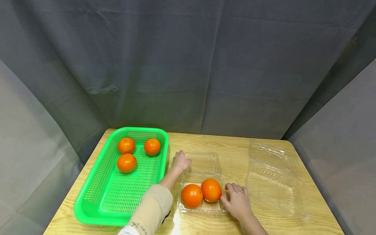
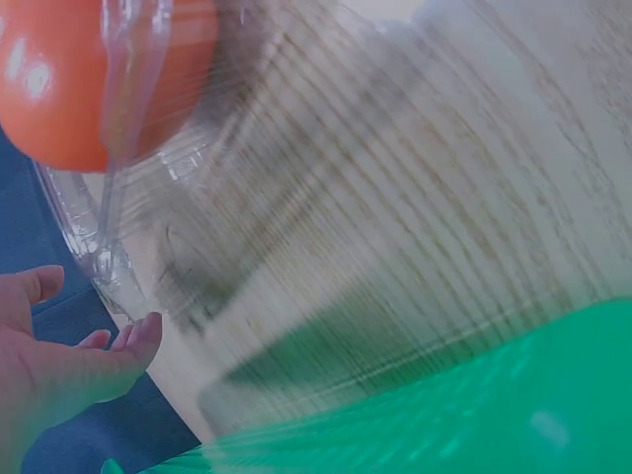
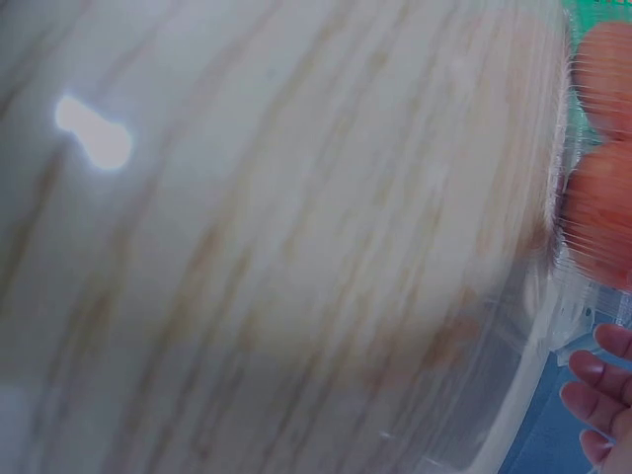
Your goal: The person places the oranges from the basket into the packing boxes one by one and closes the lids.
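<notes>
A clear plastic clamshell box (image 1: 202, 210) lies unfolded on the table, its lid (image 1: 205, 162) tipped away to the back. Two oranges, a left one (image 1: 192, 195) and a right one (image 1: 211, 190), sit side by side in its base. My left hand (image 1: 181, 162) is at the lid's left edge; in the left wrist view its thumb and fingers (image 2: 143, 341) are spread apart with nothing between them. Beside the base's right wall is my right hand (image 1: 238, 200), its loosely bent fingers close to the right orange. The right wrist view shows those fingers (image 3: 592, 380) apart and holding nothing.
To the left stands a green plastic basket (image 1: 117, 195) with three oranges toward its back, one of them at the right (image 1: 152, 147). Another clear clamshell box (image 1: 273, 182) lies unfolded on the right. Grey cloth (image 1: 188, 71) hangs behind the wooden table (image 1: 235, 225).
</notes>
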Demonstrator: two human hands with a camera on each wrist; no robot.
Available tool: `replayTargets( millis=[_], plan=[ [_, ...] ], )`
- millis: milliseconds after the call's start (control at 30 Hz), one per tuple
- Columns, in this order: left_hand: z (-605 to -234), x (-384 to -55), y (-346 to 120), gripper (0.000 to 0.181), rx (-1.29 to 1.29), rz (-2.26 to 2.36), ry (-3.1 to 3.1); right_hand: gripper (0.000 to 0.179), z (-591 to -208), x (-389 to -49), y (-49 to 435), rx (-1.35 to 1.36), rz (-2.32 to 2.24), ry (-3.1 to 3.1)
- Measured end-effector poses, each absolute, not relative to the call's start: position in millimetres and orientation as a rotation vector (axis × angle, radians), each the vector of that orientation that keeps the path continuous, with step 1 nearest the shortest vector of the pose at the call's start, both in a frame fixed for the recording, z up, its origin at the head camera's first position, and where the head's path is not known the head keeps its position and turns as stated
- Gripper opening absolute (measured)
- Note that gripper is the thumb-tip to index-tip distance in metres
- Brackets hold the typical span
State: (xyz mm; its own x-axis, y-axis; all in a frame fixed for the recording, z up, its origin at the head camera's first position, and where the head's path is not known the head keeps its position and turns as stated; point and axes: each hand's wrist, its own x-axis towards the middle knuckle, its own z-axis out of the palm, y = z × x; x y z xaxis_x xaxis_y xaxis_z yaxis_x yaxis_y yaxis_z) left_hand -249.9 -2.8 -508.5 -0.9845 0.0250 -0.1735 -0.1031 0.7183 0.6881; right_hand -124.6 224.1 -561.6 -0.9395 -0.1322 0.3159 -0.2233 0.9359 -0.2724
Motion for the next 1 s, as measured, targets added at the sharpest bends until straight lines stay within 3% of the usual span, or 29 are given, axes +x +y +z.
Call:
replayTargets(
  millis=[333, 1000],
  plan=[
    [-517.7, -247.1, -5.7, 0.067, -0.21, 1.218, 2.669, 0.023, -560.9, -124.3, 224.1, 0.269, 0.436, -2.8],
    [-530.0, -247.0, -4.4, 0.055, -0.262, 1.305, 2.618, 0.024, -561.8, -124.6, 224.6, 0.271, 0.433, -2.803]
  ],
)
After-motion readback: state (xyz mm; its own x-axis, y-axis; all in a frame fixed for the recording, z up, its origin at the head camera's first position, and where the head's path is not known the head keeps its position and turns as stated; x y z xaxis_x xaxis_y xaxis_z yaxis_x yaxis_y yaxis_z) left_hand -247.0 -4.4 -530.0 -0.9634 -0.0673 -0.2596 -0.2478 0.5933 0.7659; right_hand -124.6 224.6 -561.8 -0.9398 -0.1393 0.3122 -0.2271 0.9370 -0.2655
